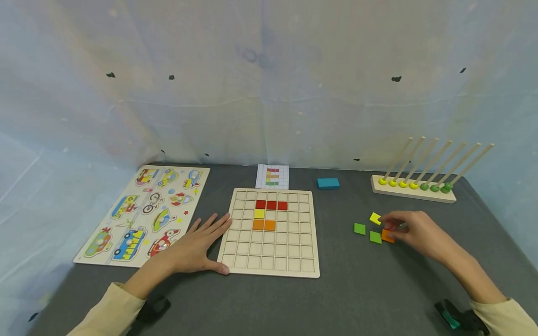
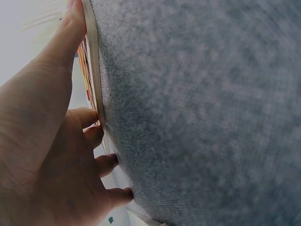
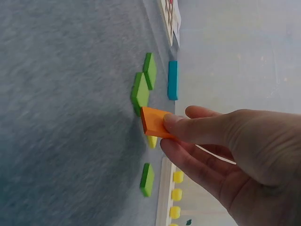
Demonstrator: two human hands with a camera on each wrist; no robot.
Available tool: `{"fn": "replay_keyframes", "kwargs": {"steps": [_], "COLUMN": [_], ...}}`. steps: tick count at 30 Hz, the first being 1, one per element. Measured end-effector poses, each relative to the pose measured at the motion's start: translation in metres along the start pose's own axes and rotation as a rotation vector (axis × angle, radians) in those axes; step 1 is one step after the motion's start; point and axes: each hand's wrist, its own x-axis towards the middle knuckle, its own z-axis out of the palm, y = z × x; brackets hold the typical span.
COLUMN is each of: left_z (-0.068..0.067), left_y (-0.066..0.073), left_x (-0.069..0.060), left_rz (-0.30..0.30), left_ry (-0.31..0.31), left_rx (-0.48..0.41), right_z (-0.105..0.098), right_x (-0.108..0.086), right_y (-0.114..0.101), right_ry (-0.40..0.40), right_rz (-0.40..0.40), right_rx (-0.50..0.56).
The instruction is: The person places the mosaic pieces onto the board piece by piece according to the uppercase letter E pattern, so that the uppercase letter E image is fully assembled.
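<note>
My right hand [image 1: 414, 233] pinches an orange square tile [image 3: 155, 121] between thumb and fingers, just above the dark cloth. Close by lie two green tiles [image 3: 140, 93] and a yellow tile [image 1: 375, 218]; a further green tile [image 3: 146, 180] shows beneath the hand in the right wrist view. With fingers spread, my left hand [image 1: 193, 249] rests against the left edge of a wooden grid board [image 1: 290, 252]. The board bears three red tiles [image 1: 271, 205] in a row, one yellow tile [image 1: 259, 213] below, then two orange tiles [image 1: 264, 225].
A printed pattern card [image 1: 277, 172] lies behind the board, with a blue block [image 1: 328, 183] to its right. Far right stands a wooden peg rack [image 1: 414, 190] with yellow and green beads. A vehicle puzzle board [image 1: 143, 214] lies left, partly behind my left hand.
</note>
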Motion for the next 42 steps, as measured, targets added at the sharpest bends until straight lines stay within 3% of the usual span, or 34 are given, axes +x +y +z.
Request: {"fn": "replay_keyframes", "kwargs": {"steps": [10,42], "left_z": [0.001,0.002], "left_y": [-0.001,-0.001], "left_x": [0.001,0.002], "left_rz": [-0.012,-0.017], "left_ry": [-0.020,-0.020], "left_rx": [-0.002,0.005], "right_z": [0.000,0.059], "right_x": [0.022,0.110], "right_y": [-0.020,-0.105], "right_ry": [0.015,-0.059], "right_rz": [-0.097,-0.235], "right_rx": [0.037,0.216]}}
